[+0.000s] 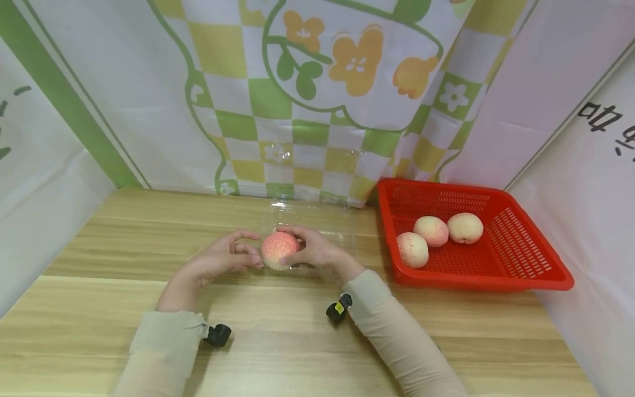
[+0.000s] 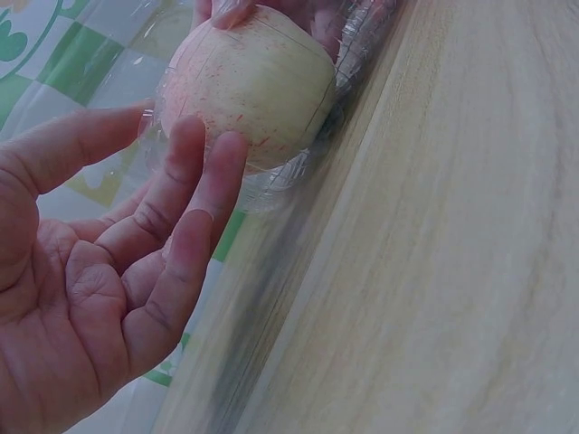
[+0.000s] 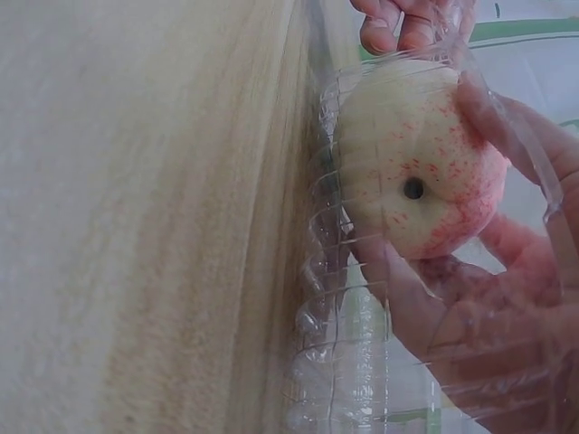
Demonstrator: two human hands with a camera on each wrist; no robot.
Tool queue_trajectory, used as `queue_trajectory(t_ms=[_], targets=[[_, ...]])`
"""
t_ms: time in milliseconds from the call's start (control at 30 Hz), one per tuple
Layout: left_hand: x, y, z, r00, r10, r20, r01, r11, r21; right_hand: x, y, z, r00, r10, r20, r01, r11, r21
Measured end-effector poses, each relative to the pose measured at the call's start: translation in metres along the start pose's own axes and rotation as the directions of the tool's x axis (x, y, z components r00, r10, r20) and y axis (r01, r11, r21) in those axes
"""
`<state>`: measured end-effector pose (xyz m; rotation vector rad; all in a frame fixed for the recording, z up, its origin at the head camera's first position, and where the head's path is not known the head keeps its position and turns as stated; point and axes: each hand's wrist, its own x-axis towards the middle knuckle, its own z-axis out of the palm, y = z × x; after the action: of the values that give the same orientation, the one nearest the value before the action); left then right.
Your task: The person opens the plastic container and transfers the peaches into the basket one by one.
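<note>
A pink and cream peach sits within a see-through plastic container on the wooden table. My right hand holds this peach, thumb and fingers around its right side. In the right wrist view, the peach shows a small dark hole, and the container's ribbed wall runs in front of the hand. My left hand is at the container's left end, its fingers spread and loosely bent. The left wrist view has those fingertips right at the clear plastic beside the peach.
To the right stands a red plastic basket with slotted sides. Three more peaches lie in it, toward its left and back. Behind the table hangs a checked, flowered cloth, close to the container.
</note>
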<state>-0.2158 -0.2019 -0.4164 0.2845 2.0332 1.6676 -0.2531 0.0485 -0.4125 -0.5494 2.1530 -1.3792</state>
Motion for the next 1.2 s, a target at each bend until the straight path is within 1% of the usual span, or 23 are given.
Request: queue_trajectory(t_ms=[300, 533, 700, 1000, 1067, 1200], targets=[[0.000, 0.000, 0.002, 1.000, 0.011, 0.012, -0.011, 1.000, -0.009, -0.001, 0.001, 0.000, 1.000, 0.002, -0.016, -0.002, 1.000, 0.009], [-0.002, 0.002, 0.002, 1.000, 0.016, 0.015, -0.016, 1.000, -0.006, -0.002, 0.000, -0.001, 1.000, 0.017, -0.025, -0.015, 0.997, 0.073], [-0.001, 0.003, 0.002, 1.000, 0.016, 0.011, -0.016, 1.000, -0.002, -0.002, -0.002, -0.004, 0.998, 0.029, -0.052, -0.024, 0.995, 0.093], [0.000, 0.003, 0.001, 1.000, 0.015, 0.005, -0.015, 1.000, 0.002, -0.005, -0.006, -0.007, 0.995, 0.068, -0.078, -0.054, 0.984, 0.171], [0.000, 0.002, 0.001, 1.000, 0.016, 0.005, -0.016, 1.000, 0.000, -0.007, -0.007, -0.009, 0.994, 0.067, -0.085, -0.053, 0.986, 0.157], [-0.001, 0.001, 0.001, 1.000, 0.013, 0.003, -0.013, 1.000, 0.010, -0.012, -0.011, -0.013, 0.993, 0.045, -0.108, -0.035, 0.996, 0.087]])
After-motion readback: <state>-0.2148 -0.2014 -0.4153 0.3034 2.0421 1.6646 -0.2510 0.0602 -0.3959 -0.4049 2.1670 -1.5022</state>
